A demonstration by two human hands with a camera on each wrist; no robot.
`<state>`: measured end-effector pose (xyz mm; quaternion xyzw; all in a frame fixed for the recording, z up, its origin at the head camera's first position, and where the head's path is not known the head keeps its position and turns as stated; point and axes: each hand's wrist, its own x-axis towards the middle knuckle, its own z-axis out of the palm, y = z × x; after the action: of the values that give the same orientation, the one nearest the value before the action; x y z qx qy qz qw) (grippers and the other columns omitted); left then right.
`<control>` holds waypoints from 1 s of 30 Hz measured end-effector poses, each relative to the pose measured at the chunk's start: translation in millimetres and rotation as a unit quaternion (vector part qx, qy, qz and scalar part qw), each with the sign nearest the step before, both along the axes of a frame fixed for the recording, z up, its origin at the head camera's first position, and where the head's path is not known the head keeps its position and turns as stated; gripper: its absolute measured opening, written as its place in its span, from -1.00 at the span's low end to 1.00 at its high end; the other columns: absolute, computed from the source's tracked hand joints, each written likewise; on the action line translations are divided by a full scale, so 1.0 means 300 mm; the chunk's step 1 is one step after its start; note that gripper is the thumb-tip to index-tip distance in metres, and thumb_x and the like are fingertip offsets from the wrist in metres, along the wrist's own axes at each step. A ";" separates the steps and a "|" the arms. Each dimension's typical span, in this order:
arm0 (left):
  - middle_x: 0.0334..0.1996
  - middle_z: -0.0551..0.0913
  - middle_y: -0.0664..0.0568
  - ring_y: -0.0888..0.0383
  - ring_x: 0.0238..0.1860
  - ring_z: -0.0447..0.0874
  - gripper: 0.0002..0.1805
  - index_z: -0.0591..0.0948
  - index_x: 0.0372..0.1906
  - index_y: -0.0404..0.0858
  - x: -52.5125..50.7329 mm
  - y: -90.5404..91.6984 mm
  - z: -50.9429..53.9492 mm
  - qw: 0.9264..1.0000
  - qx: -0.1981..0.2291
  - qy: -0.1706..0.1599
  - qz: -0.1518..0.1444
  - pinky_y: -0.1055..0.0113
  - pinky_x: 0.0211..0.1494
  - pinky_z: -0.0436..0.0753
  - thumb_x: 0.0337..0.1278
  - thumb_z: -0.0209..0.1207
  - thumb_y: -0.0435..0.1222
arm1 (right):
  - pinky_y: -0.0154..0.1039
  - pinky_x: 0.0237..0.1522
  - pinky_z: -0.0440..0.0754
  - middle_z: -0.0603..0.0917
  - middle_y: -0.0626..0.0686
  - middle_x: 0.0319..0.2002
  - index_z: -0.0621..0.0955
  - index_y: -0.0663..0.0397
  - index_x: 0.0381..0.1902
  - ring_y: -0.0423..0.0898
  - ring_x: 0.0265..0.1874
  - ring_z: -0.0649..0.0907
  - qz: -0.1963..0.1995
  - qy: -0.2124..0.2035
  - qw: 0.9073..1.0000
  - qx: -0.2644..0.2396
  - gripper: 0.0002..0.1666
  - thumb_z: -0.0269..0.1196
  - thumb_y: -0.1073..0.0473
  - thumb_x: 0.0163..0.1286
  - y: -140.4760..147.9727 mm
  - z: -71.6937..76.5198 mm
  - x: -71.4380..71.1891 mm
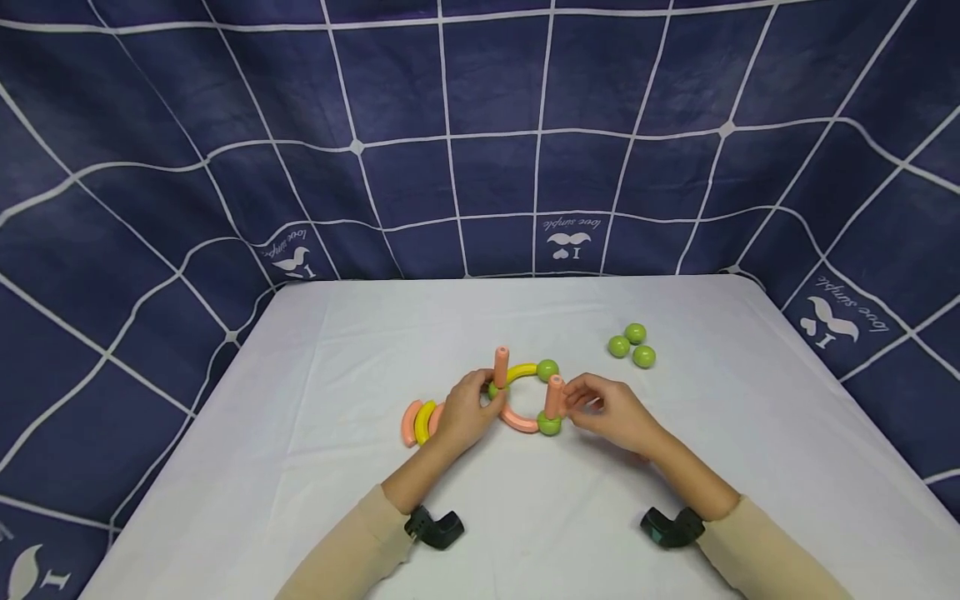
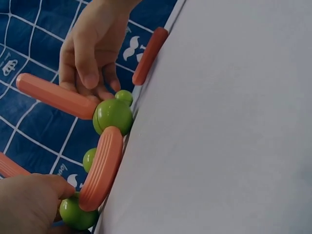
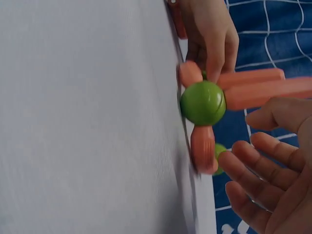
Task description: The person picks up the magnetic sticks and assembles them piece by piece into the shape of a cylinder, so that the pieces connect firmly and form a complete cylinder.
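On the white table, toy pieces form a ring: green balls joined by a yellow curved piece (image 1: 522, 371) and orange curved pieces (image 2: 102, 168). One orange rod (image 1: 501, 367) stands upright on the left green ball (image 2: 78, 212); another orange rod (image 1: 554, 397) stands on the front green ball (image 3: 204, 103). My left hand (image 1: 467, 411) pinches the left ball near its rod's base. Beside the front ball and its rod is my right hand (image 1: 611, 410), its fingers (image 3: 258, 170) spread and relaxed, holding nothing. The ring's right side is partly hidden in the head view.
Loose curved pieces, one orange (image 1: 408, 423) and one yellow (image 1: 424, 422), lie left of my left hand with another partly covered. Three loose green balls (image 1: 635, 334) sit at the back right. An orange piece (image 2: 150, 56) lies near my right hand. Blue checked cloth (image 1: 495, 175) hangs behind.
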<state>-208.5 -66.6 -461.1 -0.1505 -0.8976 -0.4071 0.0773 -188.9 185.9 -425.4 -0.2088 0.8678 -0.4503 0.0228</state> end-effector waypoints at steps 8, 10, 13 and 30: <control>-0.02 0.58 -0.12 0.02 -0.03 0.59 -0.56 0.52 0.14 -0.37 0.039 -0.021 0.005 1.000 -0.010 -0.008 0.013 0.14 0.08 0.56 0.22 0.22 -0.24 | -0.20 -0.20 0.60 0.68 0.00 -0.28 0.62 0.26 -0.11 -0.07 -0.25 0.63 -0.037 0.000 0.999 0.007 -0.75 0.30 0.33 0.23 0.030 -0.025 -0.071; -0.03 0.59 -0.12 0.02 -0.04 0.59 -0.55 0.52 0.13 -0.38 0.052 -0.025 0.012 1.000 -0.009 -0.014 0.023 0.14 0.05 0.57 0.21 0.24 -0.24 | -0.20 -0.20 0.60 0.68 0.02 -0.28 0.62 0.28 -0.11 -0.05 -0.25 0.63 -0.040 -0.002 0.999 0.008 -0.76 0.29 0.34 0.24 0.032 -0.029 -0.087; -0.08 0.59 -0.10 0.05 -0.10 0.58 -0.54 0.53 0.13 -0.39 0.074 -0.027 0.023 0.999 -0.009 -0.027 0.035 0.16 -0.01 0.58 0.18 0.26 -0.24 | -0.21 -0.22 0.60 0.68 0.05 -0.28 0.62 0.28 -0.12 -0.04 -0.25 0.63 -0.046 -0.005 0.999 0.011 -0.77 0.28 0.34 0.25 0.029 -0.030 -0.113; -0.07 0.62 -0.07 0.02 -0.01 0.55 -0.62 0.59 0.04 -0.32 0.137 0.067 0.066 0.996 -0.015 0.026 -0.083 0.12 0.07 0.52 0.10 0.28 -0.30 | 0.04 -0.02 0.56 0.64 0.24 -0.01 0.59 0.33 0.08 0.13 -0.08 0.61 -0.011 -0.014 0.999 0.051 -0.59 0.24 0.29 0.28 -0.054 -0.013 -0.223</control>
<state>-167.5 -46.6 -441.1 -0.2359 -0.8856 -0.3949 0.0643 -255.7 169.9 -429.4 -0.1918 0.8915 -0.4083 0.0408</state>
